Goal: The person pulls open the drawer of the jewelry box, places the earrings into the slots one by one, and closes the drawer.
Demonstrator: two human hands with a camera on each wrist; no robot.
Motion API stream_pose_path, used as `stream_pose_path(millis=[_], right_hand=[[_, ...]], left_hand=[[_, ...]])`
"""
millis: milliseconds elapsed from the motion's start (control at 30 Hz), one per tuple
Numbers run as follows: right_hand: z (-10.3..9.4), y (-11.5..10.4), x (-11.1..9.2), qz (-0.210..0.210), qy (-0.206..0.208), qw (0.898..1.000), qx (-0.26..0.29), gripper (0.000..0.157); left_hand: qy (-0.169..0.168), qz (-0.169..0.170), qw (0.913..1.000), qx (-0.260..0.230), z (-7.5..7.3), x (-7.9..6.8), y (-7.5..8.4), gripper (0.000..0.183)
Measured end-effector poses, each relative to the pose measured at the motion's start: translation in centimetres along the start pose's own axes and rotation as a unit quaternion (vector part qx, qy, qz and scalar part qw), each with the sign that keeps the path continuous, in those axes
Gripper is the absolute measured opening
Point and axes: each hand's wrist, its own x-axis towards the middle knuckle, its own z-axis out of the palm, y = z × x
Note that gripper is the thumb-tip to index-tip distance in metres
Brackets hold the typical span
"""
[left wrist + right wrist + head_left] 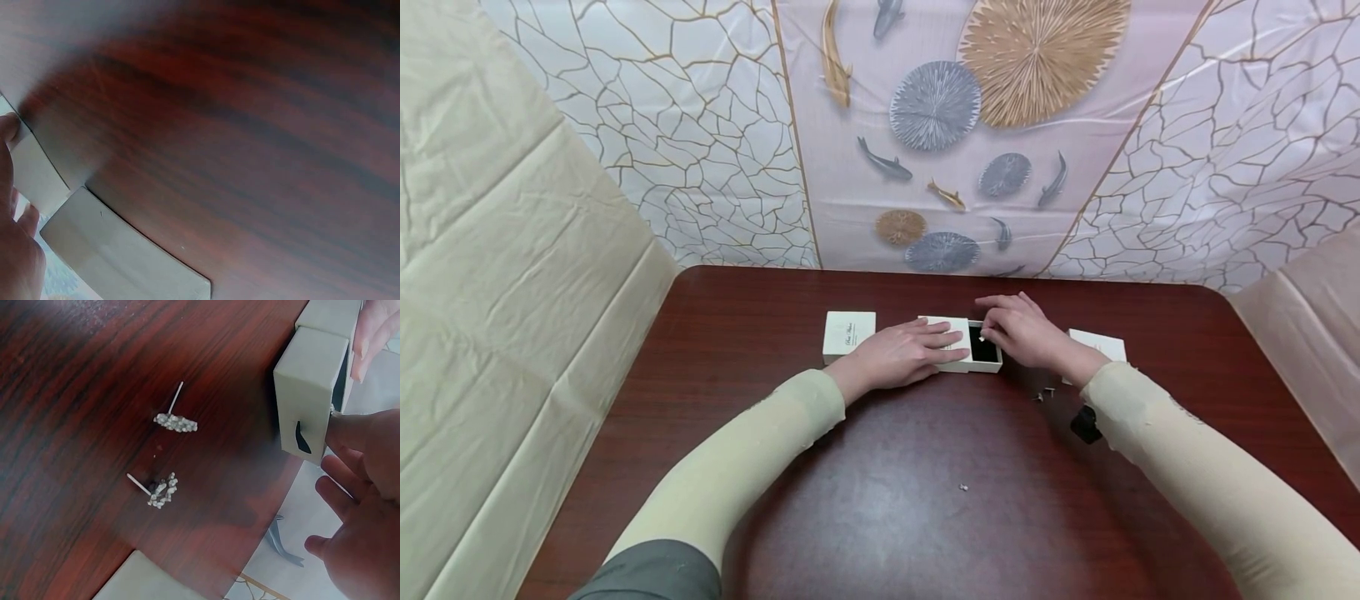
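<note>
My left hand (906, 354) lies flat, fingers spread, across the sleeve of a white drawer box (958, 327). The box's drawer (987, 365) is pulled out toward the right and shows a black lining. Over that lining my right hand (1021, 333) pinches a tiny shiny earring (332, 412) between thumb and finger; most of it is hidden. In the right wrist view, a dark ribbon tab (302, 437) shows on the drawer's end. Two stud earrings with sparkling stones, one bar-shaped (176, 423) and one open-shaped (164, 491), lie on the table near the right hand.
One closed white box (848, 333) stands left of the left hand, and another white box (1099, 343) sits partly behind the right wrist. A small silvery piece (963, 487) lies nearer the front of the brown table (850, 517). Patterned cloth (722, 167) hangs behind.
</note>
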Motion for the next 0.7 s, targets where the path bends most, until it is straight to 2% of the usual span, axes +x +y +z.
stream_pose_path(millis=[433,700], right_hand=[[0.5,0.31,0.44,0.003,0.004,1.0,0.016,0.015],[0.79,0.49,0.35,-0.007,0.021,1.0,0.0,0.013]], left_hand=[[0.001,0.004,1.0,0.0,0.08,-0.06,-0.07,0.051],[0.0,0.004,1.0,-0.003,-0.04,0.0,-0.03,0.051]])
